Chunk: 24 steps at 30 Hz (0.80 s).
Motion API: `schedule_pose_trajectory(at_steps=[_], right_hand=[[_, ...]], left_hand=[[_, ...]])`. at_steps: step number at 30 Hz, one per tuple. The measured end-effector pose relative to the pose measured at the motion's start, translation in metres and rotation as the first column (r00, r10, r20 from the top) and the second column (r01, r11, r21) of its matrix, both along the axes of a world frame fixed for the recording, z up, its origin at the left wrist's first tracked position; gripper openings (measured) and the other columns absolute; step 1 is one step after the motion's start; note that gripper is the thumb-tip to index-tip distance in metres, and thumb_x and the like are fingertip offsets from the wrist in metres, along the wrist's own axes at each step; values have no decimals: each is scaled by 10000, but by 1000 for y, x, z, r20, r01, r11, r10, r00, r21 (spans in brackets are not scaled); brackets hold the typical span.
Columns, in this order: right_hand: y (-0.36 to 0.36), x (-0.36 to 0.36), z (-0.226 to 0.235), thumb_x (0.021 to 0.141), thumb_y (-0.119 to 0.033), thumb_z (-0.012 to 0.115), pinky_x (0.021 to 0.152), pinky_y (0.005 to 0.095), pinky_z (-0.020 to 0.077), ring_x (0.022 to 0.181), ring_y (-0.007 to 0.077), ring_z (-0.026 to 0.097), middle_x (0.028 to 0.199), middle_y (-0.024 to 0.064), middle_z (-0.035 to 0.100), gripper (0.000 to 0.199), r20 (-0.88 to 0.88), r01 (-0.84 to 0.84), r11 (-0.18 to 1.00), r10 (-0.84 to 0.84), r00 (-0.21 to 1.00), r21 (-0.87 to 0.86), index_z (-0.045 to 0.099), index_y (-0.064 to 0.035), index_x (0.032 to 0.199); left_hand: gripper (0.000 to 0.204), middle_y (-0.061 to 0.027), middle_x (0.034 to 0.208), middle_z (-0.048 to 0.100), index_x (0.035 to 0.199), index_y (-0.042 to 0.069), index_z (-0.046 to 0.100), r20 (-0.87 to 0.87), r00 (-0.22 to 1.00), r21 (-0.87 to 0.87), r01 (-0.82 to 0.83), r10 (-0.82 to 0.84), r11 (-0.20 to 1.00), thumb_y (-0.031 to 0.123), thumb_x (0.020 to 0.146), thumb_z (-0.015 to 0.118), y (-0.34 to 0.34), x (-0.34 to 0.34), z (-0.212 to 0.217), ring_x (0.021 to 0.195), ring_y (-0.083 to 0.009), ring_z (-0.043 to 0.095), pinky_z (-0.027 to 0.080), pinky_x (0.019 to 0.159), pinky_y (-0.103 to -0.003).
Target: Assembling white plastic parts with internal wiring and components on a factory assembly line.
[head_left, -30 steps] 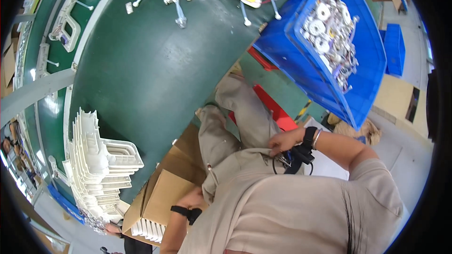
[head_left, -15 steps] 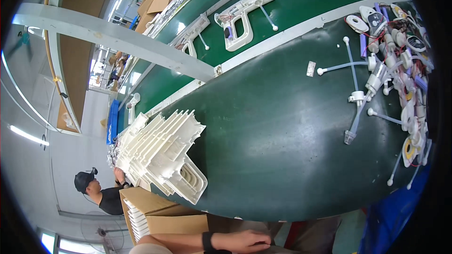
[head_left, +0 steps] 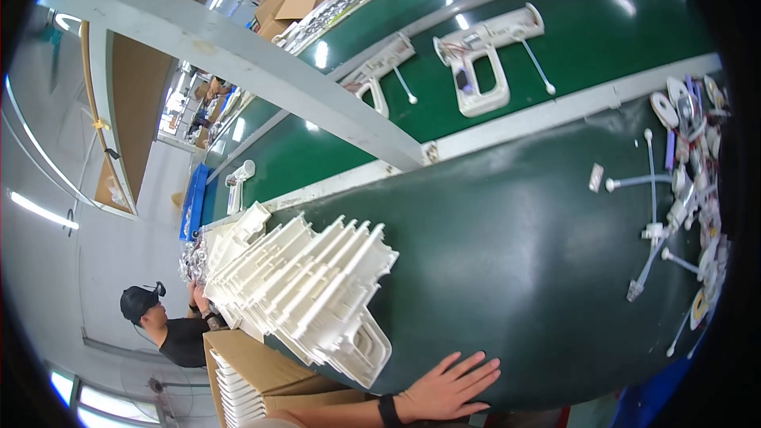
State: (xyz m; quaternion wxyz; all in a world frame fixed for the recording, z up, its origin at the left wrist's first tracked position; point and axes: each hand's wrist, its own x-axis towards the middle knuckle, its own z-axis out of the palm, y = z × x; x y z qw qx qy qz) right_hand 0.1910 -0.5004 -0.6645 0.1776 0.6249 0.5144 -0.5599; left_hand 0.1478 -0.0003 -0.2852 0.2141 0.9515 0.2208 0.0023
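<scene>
Left grip [head_left: 444,387] lies flat, fingers spread, holding nothing, on green table [head_left: 515,269] edge beside stacked white plastic housings [head_left: 305,289]; right grip unseen, stack untouched.

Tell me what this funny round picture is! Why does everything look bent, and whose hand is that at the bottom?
The picture comes from a small camera worn on a person's head, looking down at the workplace. Its lens sees very wide, so straight edges curve near the rim.

The hand at the bottom is the wearer's own left hand. It lies flat and open on the edge of a dark green table, with a black band at the wrist. It holds nothing. The right hand is not in the picture.

Beside the hand stands a stack of white plastic frames. On the right lie small white parts and thin stems. Behind runs a green belt carrying a white handle-shaped piece. Lower left, another worker stands by a cardboard box.
</scene>
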Motion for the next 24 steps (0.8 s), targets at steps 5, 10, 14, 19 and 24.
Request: schedule_pose_trajectory(at_steps=[5,10,14,19,24], right_hand=[[39,35,12,823,-593,446,1006,522,227,1307,284,180,1406,105,233,738,22,-30,999,29,999,41,293,-129,1376],[43,85,30,826,-575,452,988,516,246,1278,287,211,1371,108,261,706,37,14,1000,-15,999,27,315,-125,1352],[46,42,72,827,-561,456,973,512,261,1255,289,235,1344,110,284,681,64,220,975,-218,974,-28,333,-122,1333],[103,12,75,830,-543,462,955,506,280,1226,291,266,1309,114,312,649,170,460,888,-456,873,19,355,-118,1309],[230,90,13,832,-526,467,937,500,299,1197,294,297,1275,117,340,618,229,504,825,-558,798,254,377,-115,1285]], left_hand=[[588,-99,1353,469,1279,88,502,-91,991,27,99,-96,995,461,831,585,6,-1,8,1261,-299,409,328,1005,-510],[513,-71,1374,461,1296,126,502,-139,947,236,315,-289,919,403,865,530,8,-16,-17,1271,-294,403,293,1039,-517],[478,-66,1395,443,1302,147,509,-83,996,-115,-28,18,993,353,870,501,-27,-45,-31,1296,-289,381,272,1060,-514],[457,-74,1370,470,1286,139,528,42,999,177,-13,6,984,357,887,480,10,-1,-39,1295,-283,385,269,1064,-521],[452,-77,1365,474,1283,135,530,190,976,334,37,-105,942,353,891,480,93,61,-70,1291,-283,391,276,1061,-513]])
